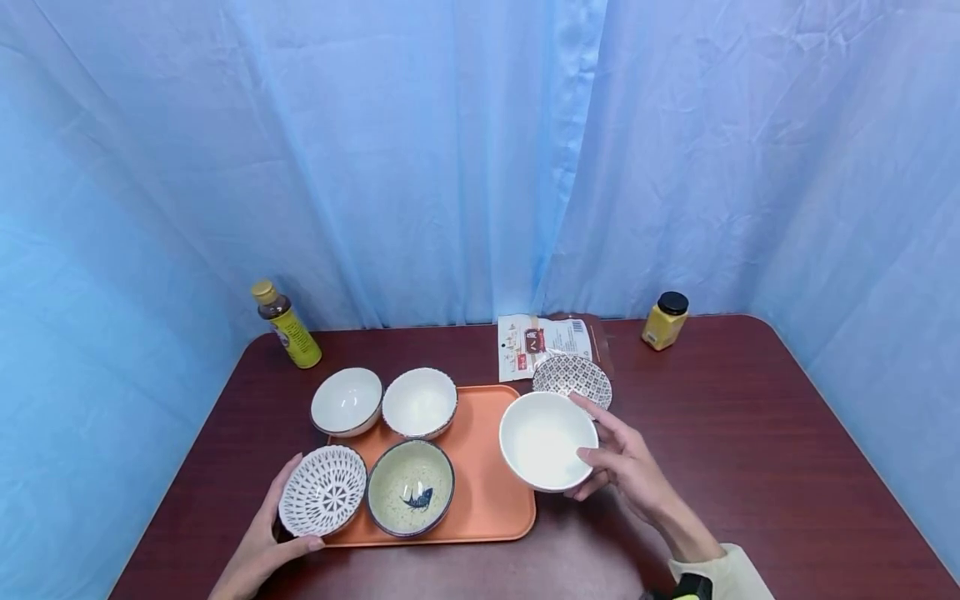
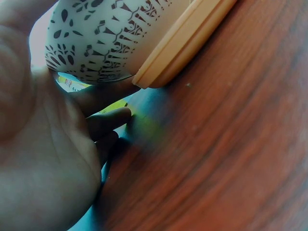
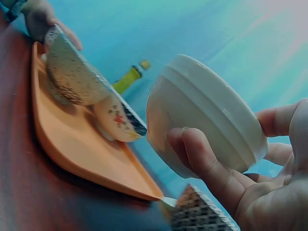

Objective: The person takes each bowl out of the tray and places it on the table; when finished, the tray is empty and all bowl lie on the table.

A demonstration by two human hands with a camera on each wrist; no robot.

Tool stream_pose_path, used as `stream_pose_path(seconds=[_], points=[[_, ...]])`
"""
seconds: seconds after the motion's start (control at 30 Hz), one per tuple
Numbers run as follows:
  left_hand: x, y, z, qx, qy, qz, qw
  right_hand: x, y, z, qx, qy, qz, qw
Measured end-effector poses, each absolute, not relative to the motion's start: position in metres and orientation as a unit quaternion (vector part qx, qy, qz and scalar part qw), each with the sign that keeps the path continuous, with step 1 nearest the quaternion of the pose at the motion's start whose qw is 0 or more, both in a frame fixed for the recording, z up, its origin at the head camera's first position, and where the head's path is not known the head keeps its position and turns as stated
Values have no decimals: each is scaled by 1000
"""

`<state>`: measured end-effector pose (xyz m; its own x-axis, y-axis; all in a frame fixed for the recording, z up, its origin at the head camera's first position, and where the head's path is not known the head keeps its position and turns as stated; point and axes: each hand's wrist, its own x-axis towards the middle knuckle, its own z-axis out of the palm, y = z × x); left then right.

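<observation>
My right hand point(image 1: 626, 467) holds a plain white bowl point(image 1: 546, 437) by its right side, raised over the right end of an orange tray point(image 1: 491, 475). The right wrist view shows the fingers point(image 3: 199, 149) on the outer wall of that bowl point(image 3: 207, 110). At the tray's left end, my left hand point(image 1: 262, 533) grips a white bowl with a dark leaf pattern point(image 1: 318, 492), thumb at its near side and fingers along its left. That patterned bowl point(image 2: 96, 43) sits at the tray edge point(image 2: 178, 48) in the left wrist view.
On the tray are a green bowl with a blue fish point(image 1: 411, 492) and two white bowls point(image 1: 420, 402). Behind lie a small patterned bowl point(image 1: 573, 379) and a food packet point(image 1: 540, 342). A yellow-capped bottle point(image 1: 292, 329) and a black-lidded jar point(image 1: 665, 321) stand farther back.
</observation>
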<state>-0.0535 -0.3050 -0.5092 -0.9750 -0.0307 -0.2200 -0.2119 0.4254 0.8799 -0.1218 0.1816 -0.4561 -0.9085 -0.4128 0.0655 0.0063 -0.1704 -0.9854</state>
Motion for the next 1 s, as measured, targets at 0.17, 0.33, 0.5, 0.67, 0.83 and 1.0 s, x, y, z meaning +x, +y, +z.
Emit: stream_pose_path(seconds=[0.17, 0.33, 0.5, 0.67, 0.83, 1.0], points=[[-55, -304, -508, -77, 838, 532, 91, -124, 197, -447, -152, 633, -751, 112], [-54, -304, -509, -75, 839, 531, 89, -129, 213, -442, -132, 626, -764, 83], [-53, -305, -509, -62, 846, 524, 78, -133, 228, -441, -118, 607, -784, 58], [-53, -305, -510, -50, 846, 527, 69, -137, 242, -443, -105, 589, -801, 25], [-52, -305, -510, -49, 845, 528, 69, -139, 252, -447, -91, 567, -819, -5], [-53, -306, -510, -59, 845, 526, 78, -142, 259, -451, -65, 566, -822, -28]])
